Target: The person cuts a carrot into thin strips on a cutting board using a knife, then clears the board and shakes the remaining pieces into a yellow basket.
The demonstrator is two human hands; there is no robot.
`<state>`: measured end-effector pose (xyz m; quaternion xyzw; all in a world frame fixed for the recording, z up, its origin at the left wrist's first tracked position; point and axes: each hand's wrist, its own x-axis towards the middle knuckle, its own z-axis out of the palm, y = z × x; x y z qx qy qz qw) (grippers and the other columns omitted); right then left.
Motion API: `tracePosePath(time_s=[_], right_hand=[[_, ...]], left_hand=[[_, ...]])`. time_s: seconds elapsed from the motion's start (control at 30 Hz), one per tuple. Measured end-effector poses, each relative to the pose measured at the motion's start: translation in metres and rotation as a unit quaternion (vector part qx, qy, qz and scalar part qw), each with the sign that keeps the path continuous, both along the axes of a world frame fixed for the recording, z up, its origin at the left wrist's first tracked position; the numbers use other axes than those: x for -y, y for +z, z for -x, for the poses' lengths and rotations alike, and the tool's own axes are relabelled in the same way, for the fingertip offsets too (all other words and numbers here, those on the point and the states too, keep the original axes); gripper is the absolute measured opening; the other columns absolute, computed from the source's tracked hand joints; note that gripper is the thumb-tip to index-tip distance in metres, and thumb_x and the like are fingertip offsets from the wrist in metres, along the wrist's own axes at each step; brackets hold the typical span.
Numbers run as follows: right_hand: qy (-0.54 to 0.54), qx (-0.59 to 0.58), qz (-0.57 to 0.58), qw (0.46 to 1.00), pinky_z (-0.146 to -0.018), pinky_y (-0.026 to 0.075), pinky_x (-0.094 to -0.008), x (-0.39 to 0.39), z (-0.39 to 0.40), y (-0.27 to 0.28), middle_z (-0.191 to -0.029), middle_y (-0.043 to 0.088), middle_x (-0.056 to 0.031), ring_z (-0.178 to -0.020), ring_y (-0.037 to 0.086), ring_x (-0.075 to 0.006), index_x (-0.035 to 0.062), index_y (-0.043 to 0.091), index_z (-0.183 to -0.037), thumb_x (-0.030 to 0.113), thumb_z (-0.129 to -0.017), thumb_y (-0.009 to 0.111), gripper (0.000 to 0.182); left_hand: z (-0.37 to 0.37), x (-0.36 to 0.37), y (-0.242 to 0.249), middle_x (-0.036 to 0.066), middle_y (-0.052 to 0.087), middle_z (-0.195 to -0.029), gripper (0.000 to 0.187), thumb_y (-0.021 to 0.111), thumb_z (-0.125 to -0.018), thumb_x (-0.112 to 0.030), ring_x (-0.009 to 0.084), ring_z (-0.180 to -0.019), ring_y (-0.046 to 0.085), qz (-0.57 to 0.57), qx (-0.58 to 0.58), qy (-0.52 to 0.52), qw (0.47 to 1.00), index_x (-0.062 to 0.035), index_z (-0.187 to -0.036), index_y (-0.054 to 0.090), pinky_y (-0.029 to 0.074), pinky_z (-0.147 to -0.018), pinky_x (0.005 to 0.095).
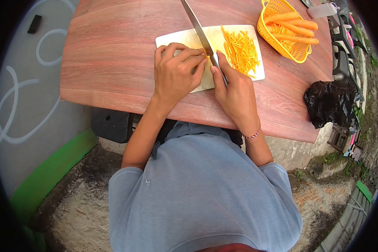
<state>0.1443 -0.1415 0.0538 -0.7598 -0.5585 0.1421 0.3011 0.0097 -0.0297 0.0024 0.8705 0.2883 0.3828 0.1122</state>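
Observation:
My right hand is wrapped round the handle of a long kitchen knife, its blade pointing away from me across a white cutting board. Beside the blade, my left hand has its fingers curled down on the board. A bit of orange carrot shows at those fingertips, close to the knife; the rest of it is hidden under the fingers. On the board's right part lies a loose pile of thin carrot strips.
A yellow plastic basket at the back right holds several peeled carrots and carrot strips. Near it lies a clear squeeze bottle. A black plastic bag sits at the right edge of the reddish wooden table.

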Motion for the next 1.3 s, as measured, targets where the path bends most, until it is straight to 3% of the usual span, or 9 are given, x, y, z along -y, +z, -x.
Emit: tracePosePath(time_s=[0.37,0.67,0.87,0.93,1.3], right_hand=[[-0.035,-0.062,-0.004,0.997,-0.069,0.056,-0.0492,0.026,-0.007,0.013,-0.086,0.069,-0.0308,-0.079,0.072,-0.0457,-0.0054,0.068,-0.133,0.016,-0.104,0.067,0.036],[-0.001,-0.034,0.005,0.999,-0.066,0.054,-0.0502,0.032,0.004,0.011,-0.083,0.07,-0.0248,-0.073,0.07,-0.0433,-0.0023,0.067,-0.136,0.016,-0.102,0.069,0.038],[-0.01,0.022,0.005,1.0,-0.058,0.055,-0.0473,0.039,0.018,0.008,-0.083,0.069,-0.0206,-0.067,0.07,-0.0388,0.0021,0.064,-0.143,0.018,-0.102,0.069,0.044],[-0.004,0.042,0.008,0.999,-0.055,0.055,-0.0466,0.04,0.022,0.007,-0.083,0.068,-0.018,-0.063,0.069,-0.037,0.0031,0.062,-0.146,0.018,-0.102,0.069,0.047],[-0.004,0.047,-0.009,0.999,-0.057,0.055,-0.0493,0.0,0.011,-0.01,-0.08,0.067,-0.0168,-0.063,0.068,-0.038,0.0032,0.063,-0.143,0.024,-0.106,0.064,0.043]], left_hand=[[0.0,-0.002,-0.004,-0.004,0.081,-0.099,0.011,0.084,-0.082,-0.016,0.0199,-0.099,0.067,0.003,0.023,-0.006,1.0,-0.0102,-0.091,0.086,0.045,-0.095,0.042],[0.003,0.0,0.001,-0.004,0.082,-0.105,0.014,0.084,-0.082,-0.013,0.0201,-0.099,0.067,-0.011,-0.007,-0.008,1.0,-0.0113,-0.096,0.086,0.045,-0.095,0.0386],[0.002,0.001,0.0,-0.003,0.081,-0.103,0.013,0.084,-0.081,-0.012,0.0213,-0.1,0.067,-0.013,-0.004,-0.008,1.0,-0.0107,-0.094,0.085,0.045,-0.095,0.0407],[0.002,-0.001,-0.004,-0.003,0.08,-0.103,0.012,0.082,-0.082,-0.016,0.0221,-0.1,0.067,-0.014,-0.003,-0.01,1.0,-0.0107,-0.092,0.085,0.043,-0.096,0.0461],[0.003,0.001,0.002,-0.003,0.08,-0.104,0.014,0.082,-0.083,-0.016,0.0222,-0.102,0.067,-0.008,-0.025,-0.014,1.0,-0.0105,-0.095,0.085,0.043,-0.097,0.0457]])
